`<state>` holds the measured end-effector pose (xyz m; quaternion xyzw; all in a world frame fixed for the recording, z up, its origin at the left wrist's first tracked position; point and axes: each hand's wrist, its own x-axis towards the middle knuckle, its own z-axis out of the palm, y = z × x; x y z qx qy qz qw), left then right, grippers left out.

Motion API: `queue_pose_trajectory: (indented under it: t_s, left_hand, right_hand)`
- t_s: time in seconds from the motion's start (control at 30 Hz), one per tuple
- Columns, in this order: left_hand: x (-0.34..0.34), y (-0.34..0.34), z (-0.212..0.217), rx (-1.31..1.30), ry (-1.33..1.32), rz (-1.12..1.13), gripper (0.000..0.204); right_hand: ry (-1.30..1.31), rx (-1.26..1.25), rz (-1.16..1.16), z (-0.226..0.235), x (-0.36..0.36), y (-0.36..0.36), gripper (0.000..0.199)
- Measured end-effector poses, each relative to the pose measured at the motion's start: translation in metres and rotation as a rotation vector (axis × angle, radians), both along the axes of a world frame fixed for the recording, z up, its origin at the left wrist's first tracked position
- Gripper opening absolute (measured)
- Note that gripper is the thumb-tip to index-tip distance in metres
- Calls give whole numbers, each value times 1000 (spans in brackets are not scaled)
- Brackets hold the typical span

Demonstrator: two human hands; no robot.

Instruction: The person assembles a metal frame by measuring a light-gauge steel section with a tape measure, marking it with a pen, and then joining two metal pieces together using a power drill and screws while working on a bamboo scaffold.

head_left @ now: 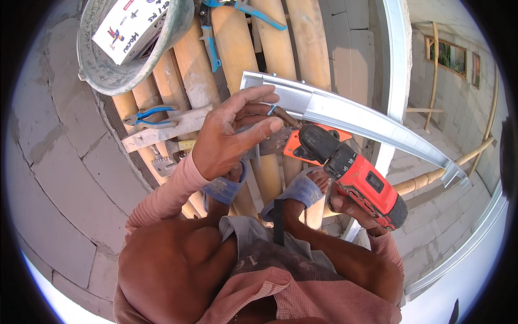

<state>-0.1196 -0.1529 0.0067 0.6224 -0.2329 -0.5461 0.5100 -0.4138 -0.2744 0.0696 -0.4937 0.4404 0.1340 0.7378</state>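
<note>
Head view, person squatting on a platform of round, smooth yellow-tan bamboo poles laid side by side.

Right hand, at 4 o'clock from frame centre, was clenched round the grip of a red-and-black cordless drill with a moulded plastic body and an orange collar. The drill nose pointed toward 10 o'clock, ending at the left hand.

Left hand, just left of centre, was half open: thumb and fingers spread and curved, fingertips touching the near edge of a long, folded, silver-grey sheet-metal channel. Whether it pinched a screw at the drill tip could not be told; the tip was hidden behind the fingers. A thin blue band showed on one finger.

The channel ran from 12 o'clock of the left hand out toward 4 o'clock of the frame, its surface smooth and glossy, bent by the lens.

At 9 o'clock of the left hand lay blue-handled steel pliers on a rough, pale wooden offcut. Blue-handled metal snips lay on the poles at 12 o'clock. At 11 o'clock stood a dented, round grey metal bucket holding a white cardboard box.

Both feet in worn grey-blue strap sandals rested on the poles below the drill. Sleeves were faded pink ribbed knit. Walls around were pale grey masonry blocks, matt and chalky.
</note>
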Motion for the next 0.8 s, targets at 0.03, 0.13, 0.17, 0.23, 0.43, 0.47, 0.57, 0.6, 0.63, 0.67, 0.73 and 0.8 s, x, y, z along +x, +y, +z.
queue_pose_trajectory:
  t_s: [0.03,0.13,0.17,0.23,0.43,0.47,0.57,0.6,0.63,0.67,0.73,0.8]
  left_hand:
    - [-2,-1,-1,9,180,21,45]
    - [-1,-5,6,57,262,81,36]
    - [0,-4,7,58,260,82,36]
    - [3,-2,8,83,385,90,37]
    - [9,7,0,72,850,71,39]
    - [9,6,0,73,851,69,39]
    - [13,6,6,135,887,33,43]
    - [14,7,10,165,866,23,48]
    - [15,8,13,188,853,12,53]
    - [15,9,18,187,855,13,53]
    - [14,11,27,264,828,17,62]
    - [18,22,29,196,788,-15,69]
  right_hand:
    - [8,-4,8,3,4,-1,19]
    - [-11,1,-23,7,7,-1,19]
    - [-17,13,-39,7,7,-2,19]
    - [-27,30,-53,6,9,-1,20]
    - [-192,-170,204,5,-2,-6,20]
    - [84,0,121,12,2,-8,23]
    - [29,-295,455,17,19,-7,32]
    - [58,-285,249,16,24,5,34]
    - [79,-279,149,17,26,8,35]
    - [95,-277,47,17,27,10,36]
    - [204,-166,79,19,26,6,34]
    - [315,-56,109,22,24,-1,31]
